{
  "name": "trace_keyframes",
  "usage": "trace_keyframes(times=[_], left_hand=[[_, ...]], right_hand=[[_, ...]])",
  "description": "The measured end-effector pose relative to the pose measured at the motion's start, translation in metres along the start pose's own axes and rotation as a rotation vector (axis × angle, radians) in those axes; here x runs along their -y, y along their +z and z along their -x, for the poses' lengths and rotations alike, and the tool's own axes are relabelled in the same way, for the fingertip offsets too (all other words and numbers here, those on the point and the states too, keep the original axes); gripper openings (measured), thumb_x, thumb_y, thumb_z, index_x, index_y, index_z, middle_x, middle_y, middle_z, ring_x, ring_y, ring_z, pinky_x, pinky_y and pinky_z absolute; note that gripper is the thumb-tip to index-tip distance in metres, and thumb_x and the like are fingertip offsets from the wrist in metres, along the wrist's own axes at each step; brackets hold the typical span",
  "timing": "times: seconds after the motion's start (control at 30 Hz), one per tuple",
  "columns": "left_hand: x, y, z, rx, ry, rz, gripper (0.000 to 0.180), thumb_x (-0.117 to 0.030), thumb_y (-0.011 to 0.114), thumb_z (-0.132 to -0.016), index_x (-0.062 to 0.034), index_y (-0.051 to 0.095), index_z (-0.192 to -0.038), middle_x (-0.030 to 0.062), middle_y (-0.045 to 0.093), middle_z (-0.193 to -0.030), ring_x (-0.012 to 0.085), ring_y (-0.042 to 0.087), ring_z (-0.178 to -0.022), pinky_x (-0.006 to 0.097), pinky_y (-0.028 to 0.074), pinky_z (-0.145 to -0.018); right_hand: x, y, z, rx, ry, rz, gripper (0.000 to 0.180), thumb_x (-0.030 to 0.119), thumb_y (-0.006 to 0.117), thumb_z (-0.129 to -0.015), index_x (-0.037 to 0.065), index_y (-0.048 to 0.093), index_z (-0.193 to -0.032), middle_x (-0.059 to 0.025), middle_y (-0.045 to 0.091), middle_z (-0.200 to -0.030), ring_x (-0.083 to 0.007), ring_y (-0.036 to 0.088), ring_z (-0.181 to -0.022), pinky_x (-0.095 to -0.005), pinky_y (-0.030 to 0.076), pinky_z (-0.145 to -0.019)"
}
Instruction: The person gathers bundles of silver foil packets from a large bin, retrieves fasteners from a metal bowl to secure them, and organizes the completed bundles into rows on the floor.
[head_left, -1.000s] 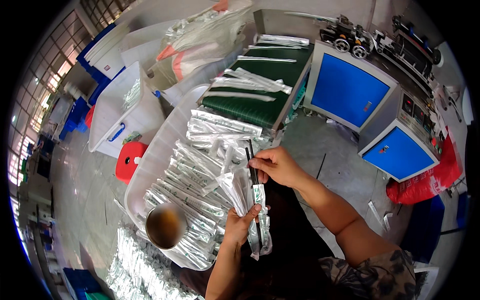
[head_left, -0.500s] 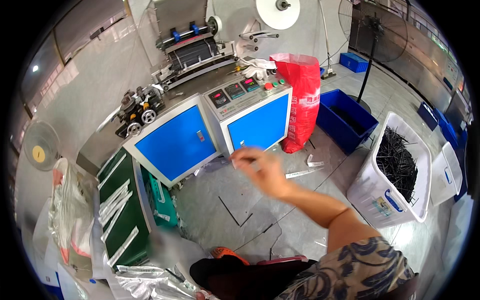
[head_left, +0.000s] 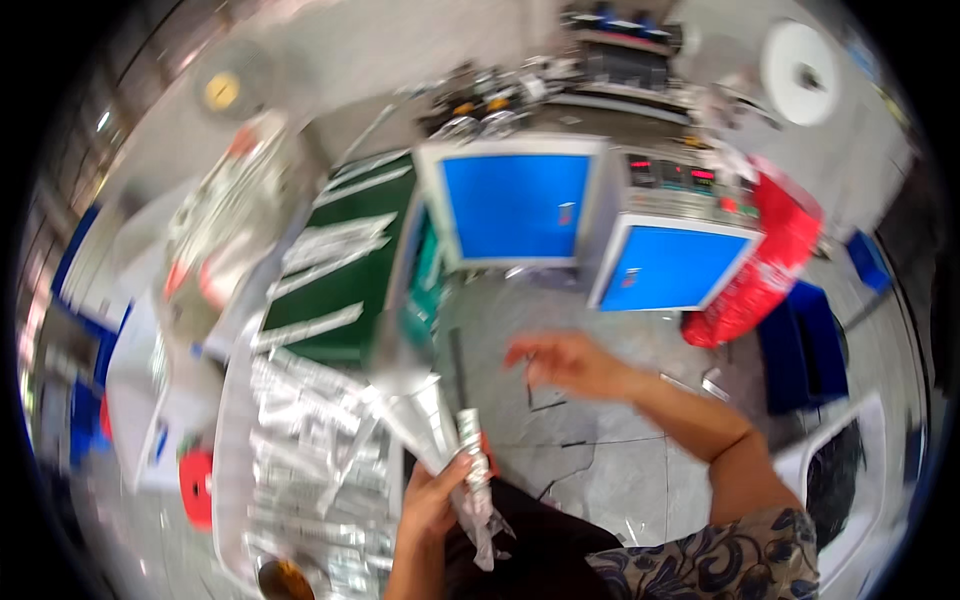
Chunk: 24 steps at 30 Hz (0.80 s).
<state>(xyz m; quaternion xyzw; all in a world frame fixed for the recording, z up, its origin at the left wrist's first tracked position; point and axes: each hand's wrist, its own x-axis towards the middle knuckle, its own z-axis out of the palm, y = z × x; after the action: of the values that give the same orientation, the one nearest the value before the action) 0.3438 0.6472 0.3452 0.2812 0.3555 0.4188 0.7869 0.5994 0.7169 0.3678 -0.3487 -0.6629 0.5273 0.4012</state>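
Left hand [head_left: 432, 498]: closed round a bunch of long, narrow clear-plastic packets [head_left: 452, 445], fanned upward and toward the long white tray [head_left: 232, 420], lower ends hanging past the wrist over a dark lap. Right hand [head_left: 562, 362]: blurred, fingers loosely spread, empty as far as can be told, out over bare grey concrete floor [head_left: 610, 470], right of the bunch and well apart from it. White tray: left of the bunch, heaped with more silvery clear packets [head_left: 300, 440], near edge just beside the left hand. Green belt table [head_left: 350, 265]: beyond the tray, a few packets lying across it. Blue-panelled grey machine cabinets [head_left: 590, 225]: beyond the right hand, open floor between. Red plastic sack [head_left: 770, 270]: against the right cabinet. White bin of dark parts [head_left: 835, 470]: right of the forearm, near the picture's rim. Red stool [head_left: 196, 487]: left of the tray.
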Motion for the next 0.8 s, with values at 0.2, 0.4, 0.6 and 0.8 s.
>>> trace_keyframes(times=[0.2, 0.4, 0.6, 0.8], left_hand=[[0.021, -0.014, 0.018, -0.158, -0.153, -0.134, 0.025, -0.009, 0.064, -0.077, -0.0029, 0.053, -0.098, 0.0077, 0.060, -0.081, 0.0165, 0.060, -0.067, 0.026, 0.046, -0.052], [0.036, -0.045, 0.013, -0.382, -0.144, 0.025, 0.021, -0.009, 0.057, -0.080, -0.0034, 0.048, -0.099, 0.0059, 0.055, -0.075, 0.0138, 0.052, -0.060, 0.025, 0.043, -0.051], [0.033, -0.081, 0.010, -0.549, -0.116, 0.187, 0.022, -0.014, 0.059, -0.081, -0.0025, 0.049, -0.098, 0.0126, 0.061, -0.081, 0.0173, 0.056, -0.063, 0.028, 0.046, -0.054], [-0.001, -0.088, -0.026, -0.649, 0.031, 0.158, 0.045, -0.018, 0.067, -0.075, 0.0035, 0.048, -0.109, 0.0119, 0.058, -0.097, 0.0194, 0.058, -0.077, 0.026, 0.044, -0.060]], right_hand=[[-0.009, 0.067, -0.030, 0.062, 0.223, -0.511, 0.017, 0.020, 0.051, -0.088, 0.004, 0.057, -0.089, -0.0025, 0.060, -0.081, -0.0033, 0.046, -0.060, -0.0189, 0.039, -0.054], [-0.073, -0.046, -0.094, -0.996, -0.315, -0.211, 0.016, 0.015, 0.051, -0.088, 0.001, 0.056, -0.082, -0.0059, 0.062, -0.082, -0.0093, 0.054, -0.061, -0.0202, 0.045, -0.059], [-0.178, -0.032, -0.219, -1.104, -0.247, 0.079, 0.016, 0.012, 0.053, -0.085, 0.000, 0.055, -0.095, -0.0115, 0.062, -0.087, -0.0192, 0.061, -0.071, -0.0285, 0.048, -0.069], [-0.257, 0.038, -0.259, -0.666, 0.169, 0.114, 0.041, 0.016, 0.057, -0.082, 0.004, 0.045, -0.119, -0.0139, 0.061, -0.088, -0.0198, 0.059, -0.076, -0.0301, 0.046, -0.064]])
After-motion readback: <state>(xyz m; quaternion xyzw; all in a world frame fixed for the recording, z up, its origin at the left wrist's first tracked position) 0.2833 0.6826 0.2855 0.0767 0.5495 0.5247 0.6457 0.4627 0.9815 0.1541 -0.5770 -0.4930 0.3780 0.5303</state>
